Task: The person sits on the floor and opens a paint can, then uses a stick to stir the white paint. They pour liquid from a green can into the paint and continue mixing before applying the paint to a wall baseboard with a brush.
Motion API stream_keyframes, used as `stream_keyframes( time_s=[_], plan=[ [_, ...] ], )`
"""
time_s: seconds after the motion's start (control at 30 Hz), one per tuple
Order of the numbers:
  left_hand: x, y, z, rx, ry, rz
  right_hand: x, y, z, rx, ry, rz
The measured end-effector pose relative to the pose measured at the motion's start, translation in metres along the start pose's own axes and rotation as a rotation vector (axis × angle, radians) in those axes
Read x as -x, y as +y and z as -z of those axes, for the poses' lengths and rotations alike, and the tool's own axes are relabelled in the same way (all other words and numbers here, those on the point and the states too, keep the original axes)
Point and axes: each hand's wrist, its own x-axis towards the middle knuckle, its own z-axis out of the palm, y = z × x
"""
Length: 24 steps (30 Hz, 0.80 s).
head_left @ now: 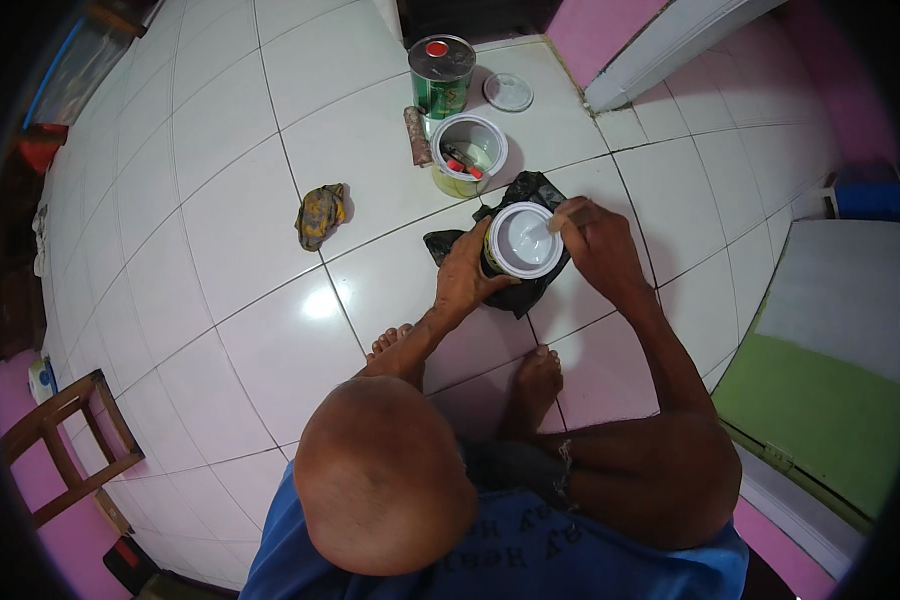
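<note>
An open paint can [527,241] with a white rim and white paint inside stands on a crumpled black plastic bag [532,296] on the floor, in front of my feet. My left hand [462,272] is closed round the can's left side, thumb low and fingers toward the rim. At the can's right edge, my right hand [600,245] grips a short stick-like tool [556,222], brownish with a whitish lower end dipping into the paint. Whether it is a brush or a plain stick, I cannot tell.
Beyond the can stand a white-rimmed tub [470,130] holding red-handled tools, a paint roller [417,137], a green tin [442,80] with a red cap, and a round lid [508,92]. A stained rag [320,216] lies left. A green-and-white panel [820,380] is at right, a wooden frame [70,440] at left.
</note>
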Motion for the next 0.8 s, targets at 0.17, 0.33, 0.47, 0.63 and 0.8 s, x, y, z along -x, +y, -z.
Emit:
stream_keyframes(
  time_s=[0.17, 0.33, 0.47, 0.63, 0.8],
  plan=[
    [-0.001, -0.004, -0.003, 0.024, 0.001, 0.004, -0.001, -0.006, 0.000, -0.043, -0.030, 0.050],
    [0.001, 0.003, -0.002, 0.016, 0.015, -0.001, 0.003, -0.005, 0.003, 0.051, -0.056, 0.077],
    [0.001, -0.002, 0.000, 0.016, 0.002, 0.007, 0.002, -0.005, 0.000, -0.001, -0.021, -0.014],
    [-0.001, 0.002, 0.000, 0.026, -0.031, 0.057, 0.009, -0.010, -0.001, -0.036, -0.007, 0.082],
    [0.002, -0.001, 0.000, -0.005, 0.004, 0.007, 0.003, 0.002, 0.000, 0.078, -0.033, 0.004]
  ],
)
